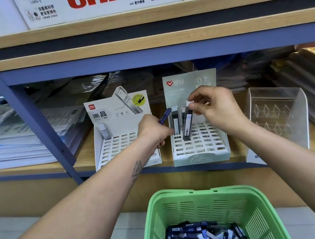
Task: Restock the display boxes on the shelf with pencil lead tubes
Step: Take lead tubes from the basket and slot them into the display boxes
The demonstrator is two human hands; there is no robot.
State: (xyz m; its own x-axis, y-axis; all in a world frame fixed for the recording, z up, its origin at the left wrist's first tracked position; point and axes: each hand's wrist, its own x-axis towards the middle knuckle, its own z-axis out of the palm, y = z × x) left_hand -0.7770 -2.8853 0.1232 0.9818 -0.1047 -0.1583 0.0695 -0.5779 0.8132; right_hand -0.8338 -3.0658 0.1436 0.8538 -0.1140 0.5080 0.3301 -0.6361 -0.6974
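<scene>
The right hand pinches a dark tube into the "0.7" box. The left hand grips a blue tube. At nine o'clock stands the "HB 0.5" box; at six, a green basket.

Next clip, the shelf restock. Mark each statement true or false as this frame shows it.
1. The right hand pinches a lead tube over the box marked 0.7. True.
2. The left hand holds nothing. False: it grips a blue tube.
3. The green basket sits on the shelf. False: it is below the shelf, near the camera.
4. The clear plastic stand is right of both boxes. True.
</scene>
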